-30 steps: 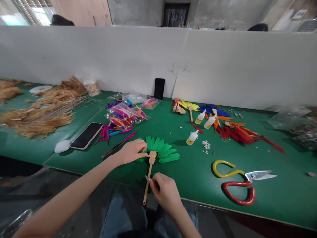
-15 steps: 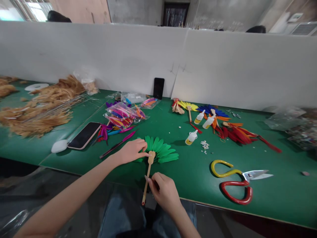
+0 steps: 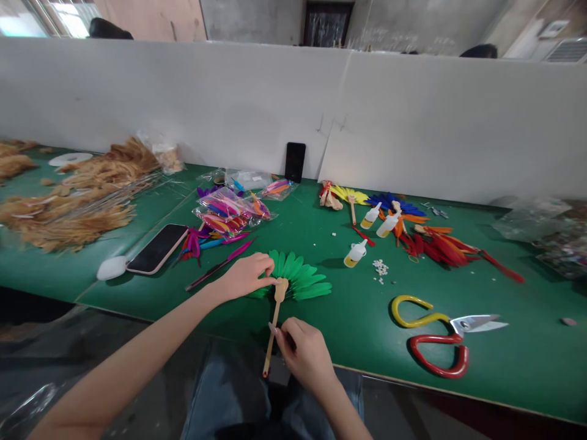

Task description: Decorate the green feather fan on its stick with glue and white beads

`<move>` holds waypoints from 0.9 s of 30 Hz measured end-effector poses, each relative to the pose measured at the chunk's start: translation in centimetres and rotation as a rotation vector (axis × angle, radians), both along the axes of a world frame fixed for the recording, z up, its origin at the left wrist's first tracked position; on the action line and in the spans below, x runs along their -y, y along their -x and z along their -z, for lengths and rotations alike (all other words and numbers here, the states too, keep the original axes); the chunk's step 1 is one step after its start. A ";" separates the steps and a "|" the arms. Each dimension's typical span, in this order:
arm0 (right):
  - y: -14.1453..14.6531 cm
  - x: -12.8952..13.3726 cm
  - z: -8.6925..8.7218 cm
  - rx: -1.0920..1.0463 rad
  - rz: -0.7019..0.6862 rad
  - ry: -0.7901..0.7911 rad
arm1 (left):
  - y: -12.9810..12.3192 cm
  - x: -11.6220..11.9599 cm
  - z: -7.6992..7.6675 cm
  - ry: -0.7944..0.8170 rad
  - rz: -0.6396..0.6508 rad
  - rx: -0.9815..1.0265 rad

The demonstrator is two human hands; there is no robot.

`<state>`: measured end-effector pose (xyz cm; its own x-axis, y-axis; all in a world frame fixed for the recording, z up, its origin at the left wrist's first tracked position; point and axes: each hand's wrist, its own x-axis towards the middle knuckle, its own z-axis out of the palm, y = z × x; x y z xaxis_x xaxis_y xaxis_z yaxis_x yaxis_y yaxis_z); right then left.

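A green feather fan (image 3: 301, 279) lies at the table's front edge, its feathers spread away from me. Its pale wooden handle (image 3: 274, 327) points toward my lap, with the lower end past the edge. My left hand (image 3: 245, 275) covers the left feathers, its thumb resting at the top of the rounded wooden head (image 3: 281, 291); its fingers are bent around the fan there. Lower down, my right hand (image 3: 305, 351) pinches the handle between thumb and curled fingers. The feathers under my left hand are partly hidden.
Scissors (image 3: 452, 330) lie open-bladed at right. Small glue bottles (image 3: 355, 253) and white beads (image 3: 380, 267) are beyond the fan. Bagged feathers (image 3: 224, 211), a phone (image 3: 158, 249) and brown fibre bundles (image 3: 87, 195) occupy the left. A white partition (image 3: 183, 98) closes the back.
My left thumb has shifted slightly up toward the top of the wooden head. My right hand keeps its pinch on the handle, and the fan stays in place.
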<state>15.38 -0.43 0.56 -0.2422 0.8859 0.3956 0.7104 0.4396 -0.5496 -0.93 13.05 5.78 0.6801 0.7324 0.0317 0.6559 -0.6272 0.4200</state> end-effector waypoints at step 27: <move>-0.1 0.0 -0.2 0.017 -0.003 0.011 | 0.2 -0.2 -0.3 0.012 -0.009 -0.009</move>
<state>15.44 -0.39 0.77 -0.2510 0.8896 0.3815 0.7185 0.4353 -0.5425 -1.14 13.27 6.06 0.6736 0.7389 0.0170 0.6654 -0.6162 0.4214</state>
